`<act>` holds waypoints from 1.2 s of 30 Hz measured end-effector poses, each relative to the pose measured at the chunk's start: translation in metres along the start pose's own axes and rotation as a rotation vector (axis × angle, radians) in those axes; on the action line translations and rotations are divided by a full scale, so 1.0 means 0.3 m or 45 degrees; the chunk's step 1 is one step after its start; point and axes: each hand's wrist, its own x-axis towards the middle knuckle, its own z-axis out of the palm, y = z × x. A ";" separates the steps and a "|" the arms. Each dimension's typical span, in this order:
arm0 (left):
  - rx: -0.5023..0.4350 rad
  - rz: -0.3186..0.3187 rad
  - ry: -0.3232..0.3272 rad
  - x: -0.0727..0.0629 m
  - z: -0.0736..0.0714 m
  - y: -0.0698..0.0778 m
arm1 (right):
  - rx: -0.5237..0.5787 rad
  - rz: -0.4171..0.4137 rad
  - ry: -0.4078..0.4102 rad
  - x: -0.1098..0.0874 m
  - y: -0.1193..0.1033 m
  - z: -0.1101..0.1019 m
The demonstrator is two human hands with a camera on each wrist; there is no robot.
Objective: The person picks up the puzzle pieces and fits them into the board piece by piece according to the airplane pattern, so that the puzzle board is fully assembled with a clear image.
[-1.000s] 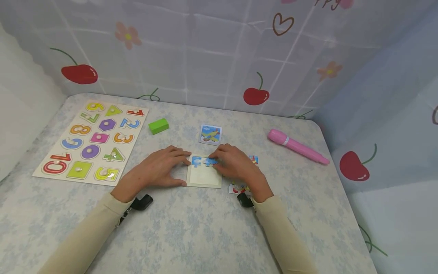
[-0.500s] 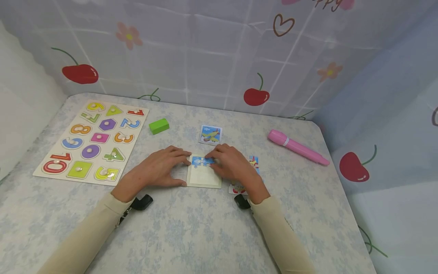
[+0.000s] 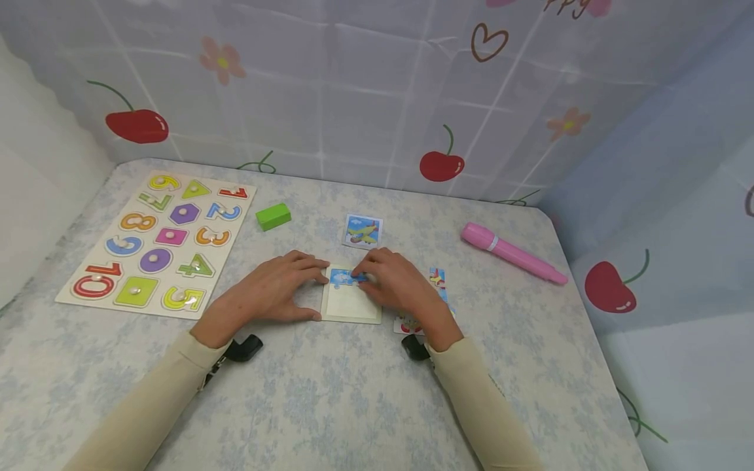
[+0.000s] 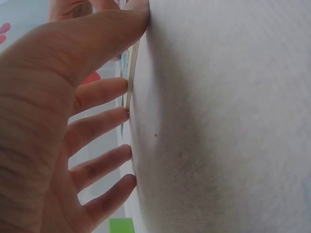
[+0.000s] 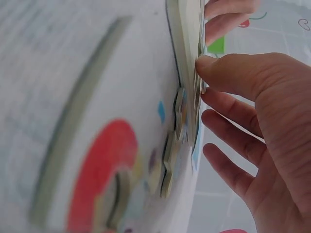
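A small cream puzzle tray (image 3: 352, 307) lies flat in front of me. One blue jigsaw piece (image 3: 338, 277) sits in its upper left corner. My right hand (image 3: 396, 281) pinches a second blue jigsaw piece (image 3: 359, 278) between thumb and forefinger, right beside the first; its far side is covered by the fingers. At the tray's left edge, my left hand (image 3: 275, 286) rests with fingers spread and thumb apart, fingertips touching the rim. Seen from the left wrist, the left fingers (image 4: 104, 92) meet the tray's thin edge (image 4: 131, 80). Loose jigsaw pieces (image 3: 438, 277) lie partly hidden beyond the right hand.
Behind the tray lies an airplane picture card (image 3: 362, 231). A green block (image 3: 273, 216) is to its left, and a number-and-shape board (image 3: 159, 245) lies farther left. On the right is a pink pen-shaped object (image 3: 514, 252). A curtain (image 3: 365, 98) hangs behind the table.
My right hand has shifted slightly left, bringing the pinched jigsaw piece up against the one in the corner. The left hand has stayed at the tray's edge.
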 end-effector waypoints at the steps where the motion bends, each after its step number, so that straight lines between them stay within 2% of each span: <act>1: 0.000 0.001 0.002 0.000 0.000 0.000 | 0.000 0.000 -0.002 0.001 -0.003 0.000; 23: -0.016 0.006 0.002 -0.002 0.005 -0.002 | 0.007 0.074 -0.072 -0.016 -0.005 -0.015; 29: -0.024 0.005 0.002 0.000 0.008 -0.001 | 0.026 0.141 -0.077 -0.048 0.016 -0.043; 36: -0.013 -0.009 -0.005 -0.002 0.004 0.003 | 0.036 0.191 -0.020 -0.108 0.067 -0.071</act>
